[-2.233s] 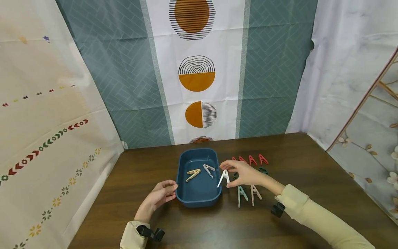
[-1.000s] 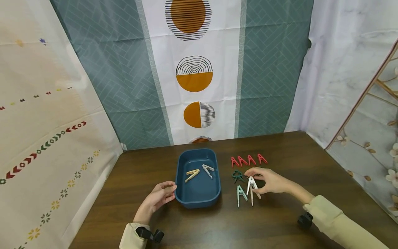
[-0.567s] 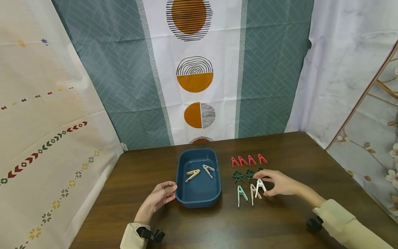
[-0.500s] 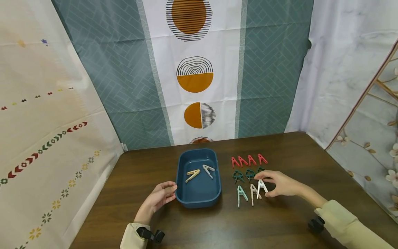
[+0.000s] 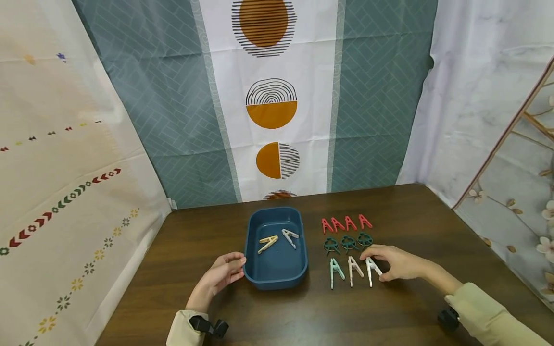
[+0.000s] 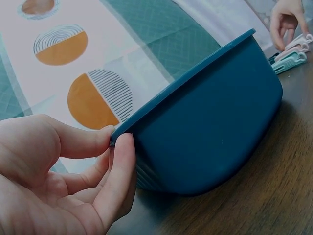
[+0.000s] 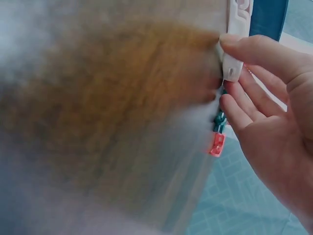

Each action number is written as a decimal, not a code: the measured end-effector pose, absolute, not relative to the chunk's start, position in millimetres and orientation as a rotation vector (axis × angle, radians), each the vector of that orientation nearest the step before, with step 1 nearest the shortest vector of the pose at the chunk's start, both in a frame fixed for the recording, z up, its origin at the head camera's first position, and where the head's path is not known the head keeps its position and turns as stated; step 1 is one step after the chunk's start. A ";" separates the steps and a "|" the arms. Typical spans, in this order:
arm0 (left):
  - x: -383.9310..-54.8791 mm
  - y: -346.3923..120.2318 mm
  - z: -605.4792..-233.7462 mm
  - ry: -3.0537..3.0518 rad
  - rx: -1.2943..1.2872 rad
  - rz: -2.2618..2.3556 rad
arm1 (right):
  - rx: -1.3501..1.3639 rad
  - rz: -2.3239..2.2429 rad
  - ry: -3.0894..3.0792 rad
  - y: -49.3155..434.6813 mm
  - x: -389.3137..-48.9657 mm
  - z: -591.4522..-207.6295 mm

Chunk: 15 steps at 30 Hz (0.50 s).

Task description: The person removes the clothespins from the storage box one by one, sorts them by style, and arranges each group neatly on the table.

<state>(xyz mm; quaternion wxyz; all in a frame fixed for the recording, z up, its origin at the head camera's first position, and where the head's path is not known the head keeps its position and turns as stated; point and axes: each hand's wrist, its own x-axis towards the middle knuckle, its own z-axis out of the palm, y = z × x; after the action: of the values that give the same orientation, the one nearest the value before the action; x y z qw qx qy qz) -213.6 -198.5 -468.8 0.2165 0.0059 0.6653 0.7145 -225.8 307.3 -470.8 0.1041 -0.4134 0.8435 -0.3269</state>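
In the head view, my left hand (image 5: 221,274) pinches the rim of a dark blue plastic tub (image 5: 277,284) between thumb and fingers; the left wrist view shows this grip on the rim. A yellow clothespin (image 5: 269,242) and a whitish clothespin (image 5: 290,238) lie inside the tub. My right hand (image 5: 400,264) holds a white clothespin (image 5: 369,271) between thumb and fingers at the table surface. To its left, in the same row, lie a pale pink clothespin (image 5: 350,273) and a mint clothespin (image 5: 332,275). The right wrist view shows the thumb against the white clothespin (image 7: 234,63).
Behind that row lie three dark green round clips (image 5: 331,245). Farther back is a row of several red clothespins (image 5: 350,223). All sit on a brown wooden table (image 5: 285,322), with patterned cloth (image 5: 376,120) hanging behind and at both sides.
My right hand has carried the white clothespin from the tub's right edge rightward, past the pink one, and down to the end of the front row. The left hand stays at the tub's rim.
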 end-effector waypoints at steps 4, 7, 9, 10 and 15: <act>-213.4 -198.1 -468.7 1.839 0.017 1.982 | -1.201 -0.915 2.517 305.6 -227.1 -469.1; -213.3 -197.7 -468.8 1.837 0.016 1.981 | -1.196 -0.890 2.532 304.5 -227.9 -468.9; -213.2 -197.5 -468.9 1.838 0.017 1.981 | -1.192 -0.867 2.550 303.8 -228.5 -468.7; -213.1 -197.4 -468.8 1.840 0.018 1.982 | -1.190 -0.859 2.557 303.4 -228.7 -468.4; -213.4 -197.1 -467.3 1.846 0.016 1.980 | -1.189 -0.826 2.587 301.9 -230.5 -466.7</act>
<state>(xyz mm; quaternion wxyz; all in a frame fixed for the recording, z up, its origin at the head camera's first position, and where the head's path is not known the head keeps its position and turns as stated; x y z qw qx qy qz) -213.4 -197.1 -467.3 0.2156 0.0058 0.6660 0.7141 -230.5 301.9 -466.7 0.0883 -0.3994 0.8693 -0.2775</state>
